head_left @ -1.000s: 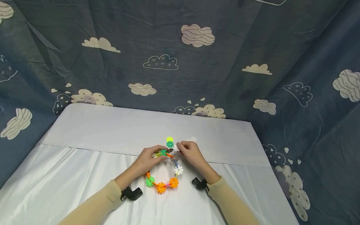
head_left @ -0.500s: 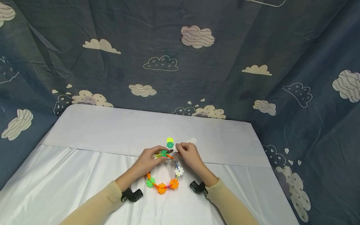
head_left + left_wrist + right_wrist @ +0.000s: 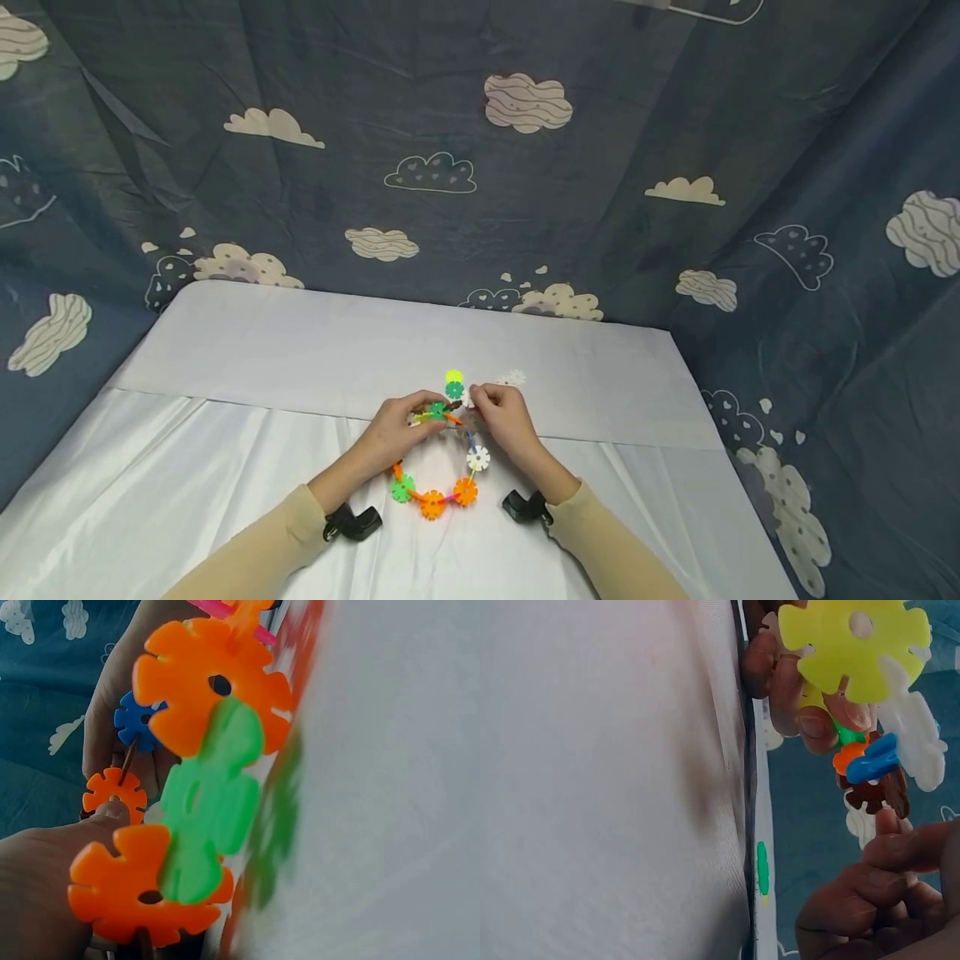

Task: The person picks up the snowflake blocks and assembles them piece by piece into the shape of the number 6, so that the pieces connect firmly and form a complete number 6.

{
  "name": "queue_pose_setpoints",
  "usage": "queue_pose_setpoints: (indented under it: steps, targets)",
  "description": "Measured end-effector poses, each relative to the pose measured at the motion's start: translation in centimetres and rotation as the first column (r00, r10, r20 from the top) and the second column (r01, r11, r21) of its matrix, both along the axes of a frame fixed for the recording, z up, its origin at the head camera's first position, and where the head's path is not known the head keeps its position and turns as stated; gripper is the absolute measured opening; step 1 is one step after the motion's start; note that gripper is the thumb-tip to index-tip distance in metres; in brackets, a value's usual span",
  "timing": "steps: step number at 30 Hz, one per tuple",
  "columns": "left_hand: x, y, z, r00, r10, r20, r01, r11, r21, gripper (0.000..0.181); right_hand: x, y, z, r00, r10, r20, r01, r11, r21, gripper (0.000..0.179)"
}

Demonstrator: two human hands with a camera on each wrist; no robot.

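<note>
The left hand's fingers (image 3: 393,425) hold the chain of notched discs (image 3: 432,505) at its far left side, with a green disc (image 3: 437,409) showing between thumb and forefinger; in the left wrist view the thumb presses a small orange disc (image 3: 116,791). The right hand's fingers (image 3: 510,412), at the chain's far right, pinch a white disc (image 3: 468,398) that they mostly hide. A brown disc (image 3: 866,796) sits at the chain's far side, just by the right fingertips; whether they touch it I cannot tell.

The chain curves round toward the person as a loop, its left stretch partly covered by the left hand. Its near side carries a light green disc (image 3: 403,488) and two orange ones; up its right side come a yellow disc (image 3: 825,649), turned edge-on to the head camera, a white chain disc (image 3: 478,458) and a blue disc (image 3: 874,759).

Beyond the chain, on the white-covered tabletop (image 3: 300,350), lie a bright yellow piece (image 3: 453,377) and a teal piece (image 3: 454,390), close together. A white piece (image 3: 513,377) lies beyond the chain to the right, past the right hand. Farthest out hangs a dark cloud-patterned curtain (image 3: 570,225).
</note>
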State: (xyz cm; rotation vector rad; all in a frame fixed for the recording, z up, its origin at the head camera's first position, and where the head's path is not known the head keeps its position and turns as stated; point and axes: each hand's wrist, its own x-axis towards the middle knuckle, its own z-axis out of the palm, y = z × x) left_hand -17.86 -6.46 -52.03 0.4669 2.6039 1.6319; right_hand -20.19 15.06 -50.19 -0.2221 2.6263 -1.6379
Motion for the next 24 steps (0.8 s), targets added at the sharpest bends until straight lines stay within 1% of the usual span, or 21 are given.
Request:
queue_pose_setpoints:
  steps: [4, 8, 9, 11, 16, 19, 24]
  targets:
    - [0.0, 0.0, 0.1, 1.000, 0.000, -0.019, 0.000, 1.000, 0.000, 0.030, 0.1, -0.1, -0.2, 1.000, 0.006, -0.009, -0.006, 1.000, 0.001, 0.048]
    - [0.2, 0.1, 0.1, 1.000, 0.010, -0.025, -0.010, 1.000, -0.007, 0.031, 0.3, -0.3, -0.6, 1.000, -0.004, 0.015, 0.005, 0.999, -0.047, 0.048]
    - [0.2, 0.1, 0.1, 1.000, 0.009, -0.023, -0.009, 1.000, -0.006, 0.031, 0.4, -0.4, -0.7, 1.000, -0.007, 0.027, 0.009, 0.998, -0.069, 0.047]
    - [0.3, 0.2, 0.1, 1.000, 0.004, -0.027, -0.005, 1.000, -0.009, 0.032, 0.5, -0.5, -1.0, 0.997, 0.002, 0.072, 0.008, 0.989, -0.146, 0.047]
    - [0.5, 0.2, 0.0, 0.999, -0.012, -0.033, 0.011, 1.000, -0.008, 0.032, 0.8, -0.7, -1.5, 0.987, 0.026, 0.157, 0.024, 0.951, -0.308, 0.048]
    - [0.5, 0.1, -0.1, 0.999, -0.014, -0.046, 0.013, 1.000, -0.022, 0.033, 0.9, -0.8, -1.7, 0.991, 0.017, 0.134, 0.023, 0.956, -0.292, 0.047]
    - [0.3, 0.1, -0.2, 0.997, -0.027, -0.070, 0.024, 0.999, -0.044, 0.033, 1.1, -1.0, -1.7, 0.999, 0.000, 0.035, 0.008, 0.976, -0.217, 0.048]
